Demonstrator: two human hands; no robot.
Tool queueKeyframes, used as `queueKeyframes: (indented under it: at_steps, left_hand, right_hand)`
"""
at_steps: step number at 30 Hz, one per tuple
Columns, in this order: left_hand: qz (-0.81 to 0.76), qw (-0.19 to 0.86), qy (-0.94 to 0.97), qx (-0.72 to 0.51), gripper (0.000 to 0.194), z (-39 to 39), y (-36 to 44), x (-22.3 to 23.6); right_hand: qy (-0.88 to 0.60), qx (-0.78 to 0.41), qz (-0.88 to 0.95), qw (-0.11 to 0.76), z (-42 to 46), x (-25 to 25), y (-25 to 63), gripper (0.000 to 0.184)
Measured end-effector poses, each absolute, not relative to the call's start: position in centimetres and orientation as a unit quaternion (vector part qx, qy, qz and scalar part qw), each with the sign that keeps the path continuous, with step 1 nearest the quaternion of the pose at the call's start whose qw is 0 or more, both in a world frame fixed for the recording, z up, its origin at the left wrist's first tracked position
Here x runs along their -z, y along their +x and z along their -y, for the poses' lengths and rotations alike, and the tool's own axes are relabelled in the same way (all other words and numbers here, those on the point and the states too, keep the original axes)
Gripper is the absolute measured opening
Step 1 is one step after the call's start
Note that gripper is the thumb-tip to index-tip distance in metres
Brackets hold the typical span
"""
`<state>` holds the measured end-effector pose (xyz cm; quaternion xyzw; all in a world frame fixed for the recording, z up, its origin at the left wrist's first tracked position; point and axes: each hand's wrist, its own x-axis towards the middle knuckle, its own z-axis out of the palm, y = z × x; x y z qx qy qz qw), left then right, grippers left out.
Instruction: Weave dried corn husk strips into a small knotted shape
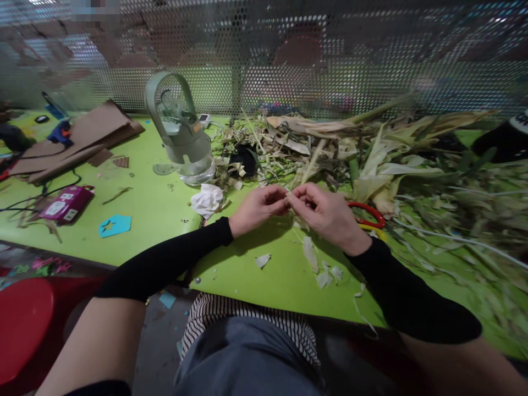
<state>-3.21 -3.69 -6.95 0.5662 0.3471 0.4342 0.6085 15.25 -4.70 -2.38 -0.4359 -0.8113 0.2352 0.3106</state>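
Over the green table, my left hand [258, 210] and my right hand [328, 214] meet at the fingertips. Both pinch a small pale strip of corn husk [290, 198], mostly covered by my fingers. Thin fibres hang beneath it. Torn husk scraps [309, 253] lie below my right hand, and another scrap [263, 260] is closer to the table's front edge. Scissors with a red and yellow handle [377, 215] lie just right of my right hand, partly hidden by it. Behind my hands spreads a heap of dried husks and leaves [284, 146].
A green-lidded water bottle [187, 140] stands behind a crumpled tissue [207, 200]. On the left are brown cardboard [88, 132], a purple box [68, 204] and a blue tag [115, 225]. A perforated metal screen [264, 60] closes the back. A white cord [457, 237] crosses the right side.
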Motion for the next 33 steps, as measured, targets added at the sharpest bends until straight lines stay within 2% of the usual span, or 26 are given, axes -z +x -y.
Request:
queueKeyframes:
  at_steps: [2, 6, 9, 14, 21, 28, 33]
  left_hand:
    - [-0.348, 0.618, 0.556, -0.433, 0.023, 3.8, -3.2, 6.8]
    - [-0.359, 0.650, 0.489, -0.458, 0.009, 3.9, -3.2, 6.2]
    - [-0.369, 0.661, 0.464, -0.460, 0.007, 3.8, -3.1, 5.9]
    - [-0.372, 0.636, 0.495, -0.459, 0.010, 3.7, -2.9, 6.4]
    - [-0.379, 0.595, 0.544, -0.454, 0.013, 4.0, -3.0, 6.5]
    - [-0.380, 0.621, 0.511, -0.456, 0.007, 4.0, -3.1, 6.0]
    - [-0.362, 0.628, 0.506, -0.467, 0.011, 3.9, -3.2, 6.2]
  right_hand:
    - [-0.426, -0.251, 0.814, 0.304, 4.7, 2.4, 15.1, 0.024]
    - [-0.441, -0.277, 0.789, 0.326, 4.5, 2.5, 15.2, 0.027]
    - [-0.462, -0.253, 0.781, 0.335, 4.3, 2.7, 15.4, 0.024]
    - [-0.469, -0.217, 0.794, 0.322, 4.4, 2.7, 15.2, 0.015]
    - [-0.456, -0.261, 0.795, 0.304, 4.6, 2.7, 14.9, 0.014]
    - [-0.444, -0.324, 0.786, 0.284, 4.3, 2.1, 15.2, 0.027]
    - [-0.469, -0.321, 0.769, 0.292, 4.6, 1.6, 15.4, 0.031]
